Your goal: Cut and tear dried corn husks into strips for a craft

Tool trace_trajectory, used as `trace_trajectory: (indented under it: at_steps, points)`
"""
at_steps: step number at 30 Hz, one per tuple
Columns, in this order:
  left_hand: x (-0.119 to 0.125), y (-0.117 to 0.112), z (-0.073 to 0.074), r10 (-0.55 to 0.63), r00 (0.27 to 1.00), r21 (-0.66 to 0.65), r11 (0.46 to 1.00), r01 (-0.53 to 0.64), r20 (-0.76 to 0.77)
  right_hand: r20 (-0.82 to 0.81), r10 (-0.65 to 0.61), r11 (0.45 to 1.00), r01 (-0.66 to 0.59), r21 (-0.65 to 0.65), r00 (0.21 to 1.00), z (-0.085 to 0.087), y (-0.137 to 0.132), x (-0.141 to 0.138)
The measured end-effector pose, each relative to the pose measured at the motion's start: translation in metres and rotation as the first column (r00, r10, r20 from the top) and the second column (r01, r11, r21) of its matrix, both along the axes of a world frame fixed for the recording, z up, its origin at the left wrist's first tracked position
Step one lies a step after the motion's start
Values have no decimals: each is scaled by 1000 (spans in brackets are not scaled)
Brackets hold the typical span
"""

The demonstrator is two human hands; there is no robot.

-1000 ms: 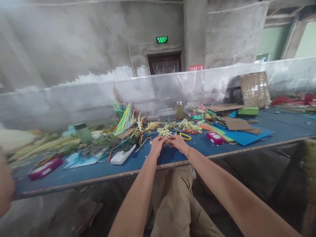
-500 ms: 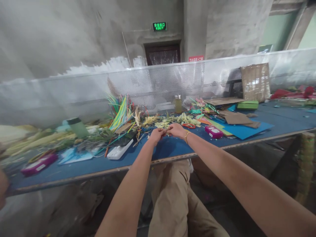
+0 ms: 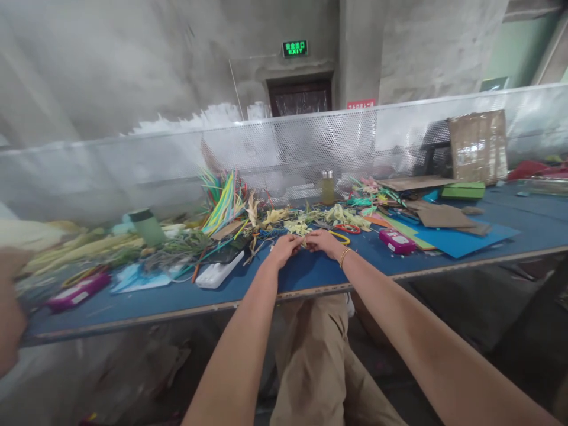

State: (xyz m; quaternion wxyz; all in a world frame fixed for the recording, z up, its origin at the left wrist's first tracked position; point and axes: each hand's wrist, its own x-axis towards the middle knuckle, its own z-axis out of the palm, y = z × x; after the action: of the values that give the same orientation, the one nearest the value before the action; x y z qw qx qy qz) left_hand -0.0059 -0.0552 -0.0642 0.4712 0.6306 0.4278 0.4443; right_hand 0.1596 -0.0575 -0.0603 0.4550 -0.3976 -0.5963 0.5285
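My left hand (image 3: 284, 248) and my right hand (image 3: 322, 241) meet fingertip to fingertip over the blue table (image 3: 302, 277), both pinched on a small pale yellow-green strip (image 3: 304, 239) between them. A gold bracelet (image 3: 343, 256) sits on my right wrist. Just beyond the hands lies a heap of pale yellow leaf strips (image 3: 310, 220), with yellow scissors (image 3: 339, 236) and red scissors (image 3: 348, 228) close to my right hand.
A bundle of coloured strips (image 3: 222, 204) fans up at the back left. Also on the table are a white case (image 3: 215, 274), pink boxes (image 3: 397, 241) (image 3: 77, 291), a green cup (image 3: 146, 226), a small bottle (image 3: 328, 187), blue paper (image 3: 461, 239) and cardboard (image 3: 479, 147). A perforated metal screen (image 3: 288, 154) runs behind. Another person's blurred part (image 3: 9, 313) shows at the left edge.
My hands stay joined at the same spot on the table and keep their pinch. The view has shifted slightly, with the table contents sliding a little to the right.
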Motion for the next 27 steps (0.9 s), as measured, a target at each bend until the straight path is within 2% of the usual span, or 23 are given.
trace_trajectory:
  at_steps: [6,15,20,27]
  points:
    - [0,-7,2,-13,1000,25,1000,13,-15,-25,-19,999,19,29,1000,-4,0,2]
    - [0,-3,0,-50,997,20,999,51,-65,77,-43,995,36,90,996,-8,5,2]
    - [1,-6,3,-77,994,-6,997,77,-80,74,-6,999,2,51,997,-5,2,2]
    - [0,-12,7,-152,988,-71,986,153,22,42,53,999,-52,-13,998,-2,0,2]
